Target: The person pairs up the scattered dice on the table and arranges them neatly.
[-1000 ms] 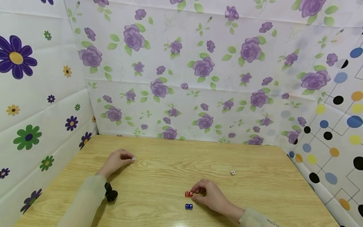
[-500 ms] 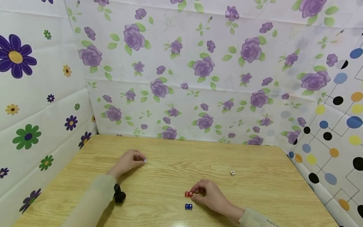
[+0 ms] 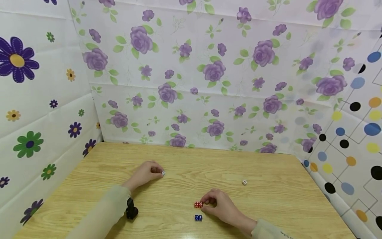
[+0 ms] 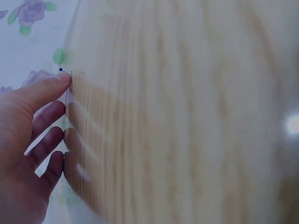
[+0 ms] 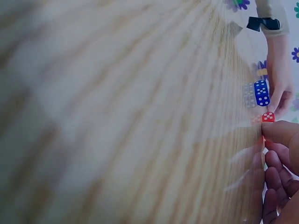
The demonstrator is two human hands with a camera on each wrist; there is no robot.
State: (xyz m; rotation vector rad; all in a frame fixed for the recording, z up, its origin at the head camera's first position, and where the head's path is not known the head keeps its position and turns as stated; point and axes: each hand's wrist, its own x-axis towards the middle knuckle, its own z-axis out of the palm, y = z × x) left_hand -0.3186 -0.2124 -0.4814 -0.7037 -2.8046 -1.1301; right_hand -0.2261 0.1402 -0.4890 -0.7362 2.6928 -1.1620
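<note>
My left hand (image 3: 145, 174) pinches a white die (image 3: 163, 173) low over the left-middle of the table. In the left wrist view the thumb covers most of that die. Two red dice (image 3: 198, 204) sit side by side near the front middle. The thumb and forefinger of my right hand (image 3: 221, 206) pinch the right end of this red pair. Just in front lie two blue dice (image 3: 198, 217), also side by side. From the right wrist, a red die (image 5: 268, 117) shows at the thumb tip, with a blue die (image 5: 261, 93) beyond.
Another white die (image 3: 244, 182) lies alone on the wooden table (image 3: 268, 205), right of centre. A black wrist device (image 3: 131, 209) sticks out from the left sleeve. Flowered cloth (image 3: 194, 109) stands along the table's back edge, with patterned cloths at both sides.
My left hand has carried its white die to the right and slightly nearer along the table. The right hand and the other dice have stayed in place.
</note>
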